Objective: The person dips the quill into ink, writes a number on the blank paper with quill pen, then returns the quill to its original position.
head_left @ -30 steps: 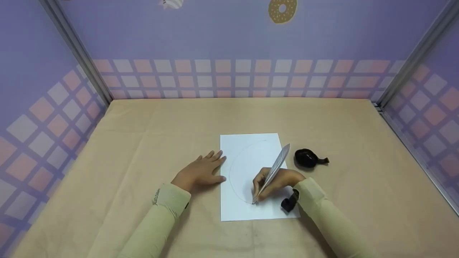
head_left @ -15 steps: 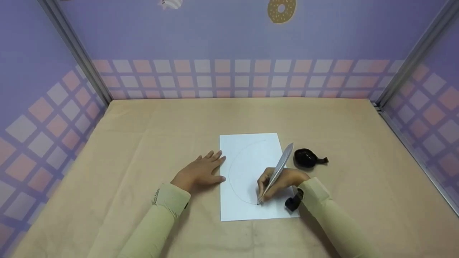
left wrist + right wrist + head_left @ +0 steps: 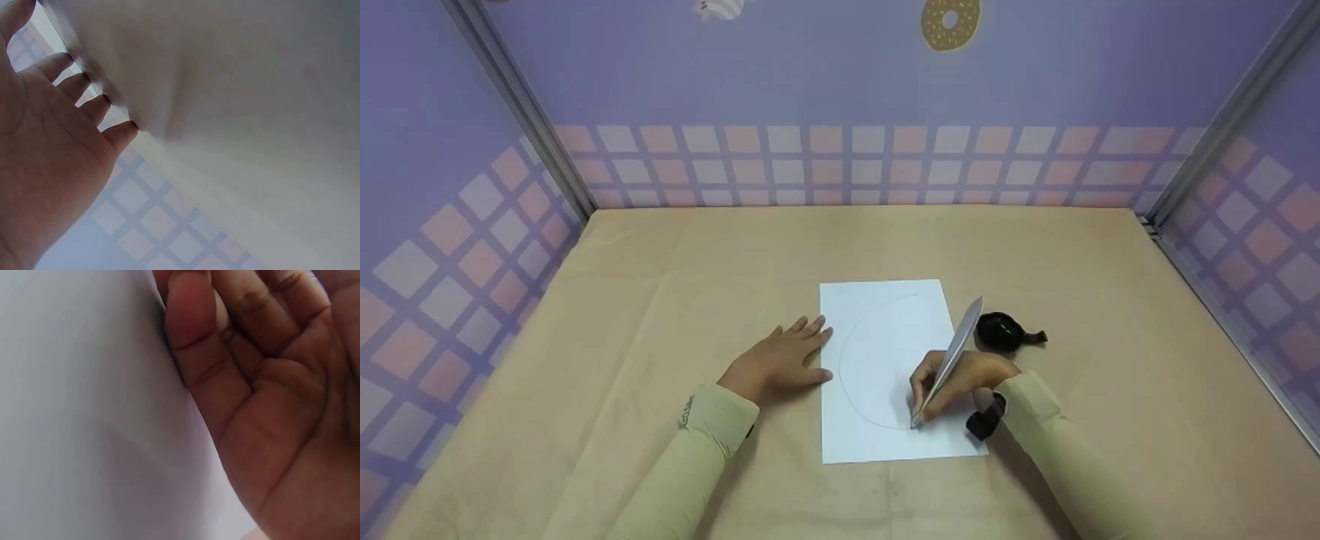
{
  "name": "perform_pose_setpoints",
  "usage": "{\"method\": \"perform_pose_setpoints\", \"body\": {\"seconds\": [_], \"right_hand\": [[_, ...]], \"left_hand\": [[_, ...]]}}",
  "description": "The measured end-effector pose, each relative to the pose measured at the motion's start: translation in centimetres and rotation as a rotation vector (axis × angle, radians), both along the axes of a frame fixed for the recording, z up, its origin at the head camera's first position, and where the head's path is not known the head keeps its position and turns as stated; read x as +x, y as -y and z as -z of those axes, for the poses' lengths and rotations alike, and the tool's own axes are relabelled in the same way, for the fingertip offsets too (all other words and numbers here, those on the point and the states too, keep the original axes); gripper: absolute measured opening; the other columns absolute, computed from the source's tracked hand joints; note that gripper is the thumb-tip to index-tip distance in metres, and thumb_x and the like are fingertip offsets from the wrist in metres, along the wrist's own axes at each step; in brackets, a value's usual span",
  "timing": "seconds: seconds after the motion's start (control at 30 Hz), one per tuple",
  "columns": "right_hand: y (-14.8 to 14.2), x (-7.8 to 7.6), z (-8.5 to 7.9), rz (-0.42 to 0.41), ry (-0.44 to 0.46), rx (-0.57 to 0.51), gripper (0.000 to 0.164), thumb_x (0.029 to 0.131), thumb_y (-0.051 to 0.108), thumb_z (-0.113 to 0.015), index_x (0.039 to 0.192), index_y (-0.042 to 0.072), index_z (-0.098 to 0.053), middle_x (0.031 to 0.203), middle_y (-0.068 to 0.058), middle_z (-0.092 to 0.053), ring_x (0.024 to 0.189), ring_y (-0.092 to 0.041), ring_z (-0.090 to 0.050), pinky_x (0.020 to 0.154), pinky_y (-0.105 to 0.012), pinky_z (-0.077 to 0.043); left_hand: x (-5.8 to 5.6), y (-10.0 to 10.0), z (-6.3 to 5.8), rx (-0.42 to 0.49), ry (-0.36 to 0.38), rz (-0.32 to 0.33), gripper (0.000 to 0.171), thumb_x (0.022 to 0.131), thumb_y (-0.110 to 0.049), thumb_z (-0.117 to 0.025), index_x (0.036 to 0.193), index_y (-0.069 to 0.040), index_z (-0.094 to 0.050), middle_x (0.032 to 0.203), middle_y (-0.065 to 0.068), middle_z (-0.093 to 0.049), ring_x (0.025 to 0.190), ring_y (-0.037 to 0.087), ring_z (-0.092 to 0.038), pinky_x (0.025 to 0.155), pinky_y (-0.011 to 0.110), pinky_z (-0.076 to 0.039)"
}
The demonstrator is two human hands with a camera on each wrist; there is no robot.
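A white sheet of paper (image 3: 859, 444) lies upright on the cloth in the head view. My right hand (image 3: 964, 375) pinches a pale, feather-shaped quill pen (image 3: 966, 328), its tip on the lower part of the sheet. A thin curved line (image 3: 841, 360) runs from the sheet's upper right, round the left side, down to the tip. My left hand (image 3: 780, 360) rests flat at the sheet's left edge, fingers spread and tips at the paper. The left wrist view shows its straight fingers (image 3: 121, 136) touching the surface. In the right wrist view, curled fingers (image 3: 194, 315) hide the pen.
A small glossy black dish with a short handle (image 3: 1001, 331) stands just right of the sheet. A beige cloth (image 3: 720, 255) covers the table. Panels with pink and white squares (image 3: 825, 161) enclose the back and sides. A black wrist camera (image 3: 982, 426) hangs under the right cuff.
My right hand has slid a little to the right with the quill pen, and the drawn line has grown longer along the bottom of the curve. My left hand has stayed put.
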State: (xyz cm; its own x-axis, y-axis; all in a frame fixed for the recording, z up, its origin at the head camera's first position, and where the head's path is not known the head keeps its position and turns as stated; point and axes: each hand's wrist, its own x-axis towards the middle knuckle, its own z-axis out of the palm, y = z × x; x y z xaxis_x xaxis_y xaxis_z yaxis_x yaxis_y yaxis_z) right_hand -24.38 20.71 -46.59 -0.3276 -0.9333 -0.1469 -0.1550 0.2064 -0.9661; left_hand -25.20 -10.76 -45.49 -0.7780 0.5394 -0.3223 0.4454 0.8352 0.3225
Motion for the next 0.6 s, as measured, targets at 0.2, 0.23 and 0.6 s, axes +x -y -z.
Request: {"method": "perform_pose_setpoints", "body": {"seconds": [0.2,0.23,0.6], "right_hand": [[-0.6,-0.1,0.0,0.005,0.001,0.008,0.017,0.077,-0.007,-0.073,0.087,-0.016,-0.063,0.087,-0.04,-0.061,0.076,-0.002,-0.063,0.065,-0.013,-0.045],[-0.7,-0.1,0.0,0.004,-0.005,0.012,0.016,0.077,-0.006,-0.073,0.087,-0.015,-0.064,0.087,-0.04,-0.061,0.075,-0.001,-0.062,0.064,-0.013,-0.044],[-1.8,-0.6,-0.3,0.025,-0.058,0.074,0.014,0.078,0.0,-0.074,0.086,-0.01,-0.068,0.084,-0.029,-0.068,0.067,0.001,-0.054,0.059,-0.013,-0.04]], "left_hand": [[0.1,-0.1,0.1,-0.002,-0.013,-0.004,0.077,0.093,-0.053,-0.05,0.155,-0.02,-0.02,0.163,-0.001,-0.008,0.151,0.026,-0.004,0.121,0.051,-0.008],[0.1,-0.1,0.1,-0.003,-0.015,-0.003,0.077,0.093,-0.054,-0.05,0.155,-0.02,-0.02,0.163,-0.001,-0.008,0.151,0.026,-0.004,0.121,0.052,-0.008],[0.1,-0.1,0.1,-0.005,-0.031,0.004,0.076,0.093,-0.053,-0.049,0.155,-0.019,-0.021,0.163,0.001,-0.01,0.151,0.027,-0.006,0.121,0.052,-0.009]]}}
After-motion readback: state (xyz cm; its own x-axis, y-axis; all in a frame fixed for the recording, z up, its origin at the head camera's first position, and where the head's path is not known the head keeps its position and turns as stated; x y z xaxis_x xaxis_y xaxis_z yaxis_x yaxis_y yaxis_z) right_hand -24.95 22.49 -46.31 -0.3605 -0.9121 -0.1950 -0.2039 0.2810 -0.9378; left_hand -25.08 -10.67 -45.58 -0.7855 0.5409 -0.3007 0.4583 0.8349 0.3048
